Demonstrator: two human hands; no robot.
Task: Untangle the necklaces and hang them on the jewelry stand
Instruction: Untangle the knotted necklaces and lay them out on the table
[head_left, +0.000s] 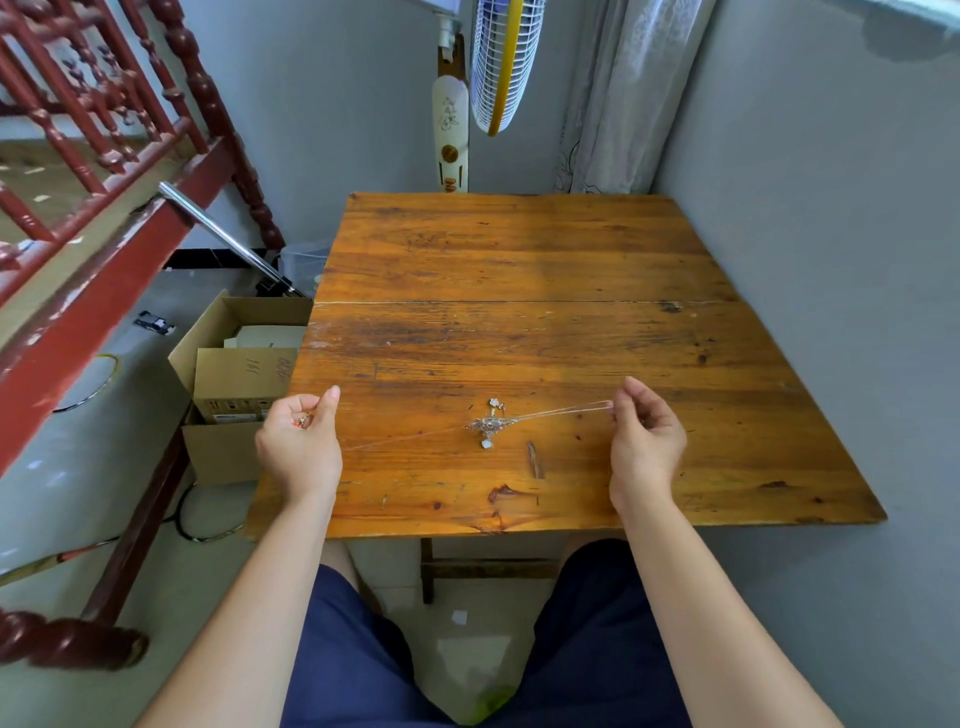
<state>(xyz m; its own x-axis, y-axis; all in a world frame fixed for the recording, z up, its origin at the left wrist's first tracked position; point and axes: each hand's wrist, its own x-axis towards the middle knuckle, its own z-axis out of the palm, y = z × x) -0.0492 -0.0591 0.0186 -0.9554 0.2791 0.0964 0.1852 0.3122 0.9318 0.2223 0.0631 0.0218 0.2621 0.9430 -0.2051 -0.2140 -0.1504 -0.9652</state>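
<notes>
The left hand (298, 444) is curled near the table's left edge, fingers folded round a small reddish bit and one end of a thin chain. The right hand (645, 441) pinches the other chain ends between thumb and fingertips, the remaining fingers loosely bent. The necklaces (488, 423) stretch between the hands, long axis running left to right, with a knot of pendants at the middle over the wooden table (519, 249). A cardboard box (234, 358) stands left of the table.
</notes>
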